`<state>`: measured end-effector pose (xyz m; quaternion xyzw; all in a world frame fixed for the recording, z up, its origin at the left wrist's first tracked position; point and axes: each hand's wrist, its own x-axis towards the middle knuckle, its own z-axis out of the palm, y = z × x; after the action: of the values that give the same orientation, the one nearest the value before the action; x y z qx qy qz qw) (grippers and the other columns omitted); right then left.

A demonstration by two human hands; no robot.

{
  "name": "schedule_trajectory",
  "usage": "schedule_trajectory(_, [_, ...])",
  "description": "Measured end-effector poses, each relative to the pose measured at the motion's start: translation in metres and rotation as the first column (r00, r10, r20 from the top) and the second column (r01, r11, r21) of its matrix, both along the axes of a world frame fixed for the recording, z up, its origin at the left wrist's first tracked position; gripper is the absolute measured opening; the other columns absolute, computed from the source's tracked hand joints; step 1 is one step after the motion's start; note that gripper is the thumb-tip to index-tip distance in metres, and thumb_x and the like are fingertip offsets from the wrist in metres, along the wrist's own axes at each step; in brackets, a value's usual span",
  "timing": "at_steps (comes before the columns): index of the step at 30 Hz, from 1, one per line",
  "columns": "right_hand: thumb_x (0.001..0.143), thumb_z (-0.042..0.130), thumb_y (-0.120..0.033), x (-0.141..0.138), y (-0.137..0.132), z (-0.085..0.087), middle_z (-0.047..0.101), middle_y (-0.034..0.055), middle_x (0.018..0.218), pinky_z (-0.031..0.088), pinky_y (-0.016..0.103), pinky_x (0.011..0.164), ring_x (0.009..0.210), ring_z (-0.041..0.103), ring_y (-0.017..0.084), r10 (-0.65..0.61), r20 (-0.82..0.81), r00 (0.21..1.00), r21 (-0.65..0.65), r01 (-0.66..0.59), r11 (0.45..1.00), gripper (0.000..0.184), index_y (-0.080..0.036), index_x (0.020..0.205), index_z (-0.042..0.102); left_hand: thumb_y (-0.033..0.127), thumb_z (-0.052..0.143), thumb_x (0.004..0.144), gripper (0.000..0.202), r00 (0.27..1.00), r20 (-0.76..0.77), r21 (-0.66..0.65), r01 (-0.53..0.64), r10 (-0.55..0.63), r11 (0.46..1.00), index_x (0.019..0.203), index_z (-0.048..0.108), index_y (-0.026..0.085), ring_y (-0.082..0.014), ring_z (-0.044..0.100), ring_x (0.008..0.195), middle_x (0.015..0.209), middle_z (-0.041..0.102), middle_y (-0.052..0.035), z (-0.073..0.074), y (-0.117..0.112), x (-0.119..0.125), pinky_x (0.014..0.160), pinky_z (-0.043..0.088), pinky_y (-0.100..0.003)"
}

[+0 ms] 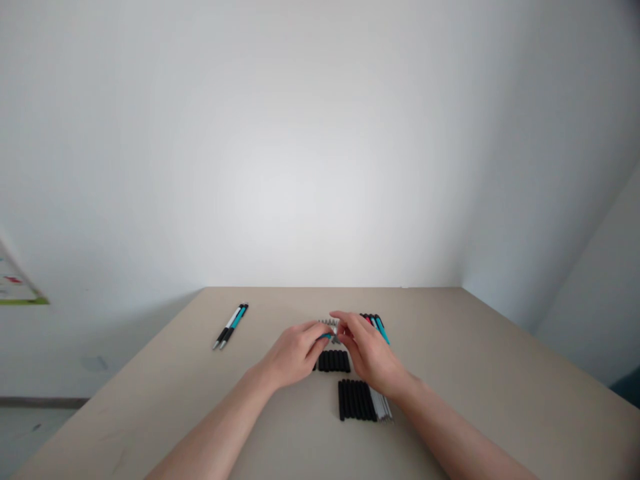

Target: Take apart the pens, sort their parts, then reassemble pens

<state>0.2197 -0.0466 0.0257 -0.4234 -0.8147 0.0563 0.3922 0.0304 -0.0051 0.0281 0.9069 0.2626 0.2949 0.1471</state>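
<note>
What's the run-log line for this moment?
left hand: holds teal piece, mostly hidden | right hand: close beside it, grip unclear | nearby: row of short black cylinders

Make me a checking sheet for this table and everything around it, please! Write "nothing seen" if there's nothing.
Surface: beige table.
Things in use: blue piece in the fingers; small silver pieces behind it, partly hidden; short black tubes in a row; longer black tubes nearer, beside thin white sticks; coloured pen pieces partly behind the right hand; two pens side by side on the left.
Clutter: nothing seen.
Grip: left hand pinches the blue piece; right hand's fingers curl close by, can't tell if holding anything.
Cables: nothing seen.
Surroundings: pale wall; green-edged poster at far left.
</note>
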Motion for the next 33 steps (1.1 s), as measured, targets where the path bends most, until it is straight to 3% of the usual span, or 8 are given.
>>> schedule_trajectory(10, [0.085, 0.040, -0.002, 0.0004, 0.0014, -0.0004, 0.057, 0.0061, 0.092, 0.046, 0.033, 0.077, 0.086, 0.053, 0.019, -0.019, 0.047, 0.999, 0.000, 0.019, 1.000, 0.045, -0.022, 0.126, 0.038, 0.021, 0.040, 0.093, 0.021, 1.000, -0.008, -0.004, -0.023, 0.023, 1.000, 0.106, 0.056, 0.022, -0.0174, 0.061, 0.094, 0.103, 0.066, -0.0042, 0.0012, -0.0018, 0.0003, 0.083, 0.046, -0.027])
schedule_trajectory(16, [0.088, 0.041, -0.005, -0.0016, 0.0005, -0.0002, 0.058, 0.0067, 0.093, 0.047, 0.033, 0.077, 0.085, 0.054, 0.019, -0.005, 0.035, 0.999, 0.016, 0.004, 1.000, 0.041, -0.022, 0.126, 0.040, 0.022, 0.041, 0.093, 0.019, 0.999, -0.031, 0.016, -0.025, 0.026, 1.000, 0.099, 0.059, 0.022, -0.0161, 0.063, 0.086, 0.096, 0.067, -0.0030, 0.0012, -0.0025, 0.0018, 0.074, 0.047, -0.024])
schedule_trajectory(33, [0.091, 0.043, -0.011, -0.0026, -0.0010, -0.0002, 0.060, 0.0064, 0.092, 0.047, 0.033, 0.078, 0.087, 0.056, 0.019, -0.010, 0.010, 1.000, 0.029, 0.009, 1.000, 0.034, -0.022, 0.123, 0.044, 0.025, 0.050, 0.089, 0.011, 0.998, -0.050, -0.033, -0.046, 0.044, 0.998, 0.094, 0.059, 0.022, -0.0154, 0.062, 0.080, 0.091, 0.068, -0.0019, 0.0011, -0.0039, 0.0014, 0.070, 0.045, -0.023])
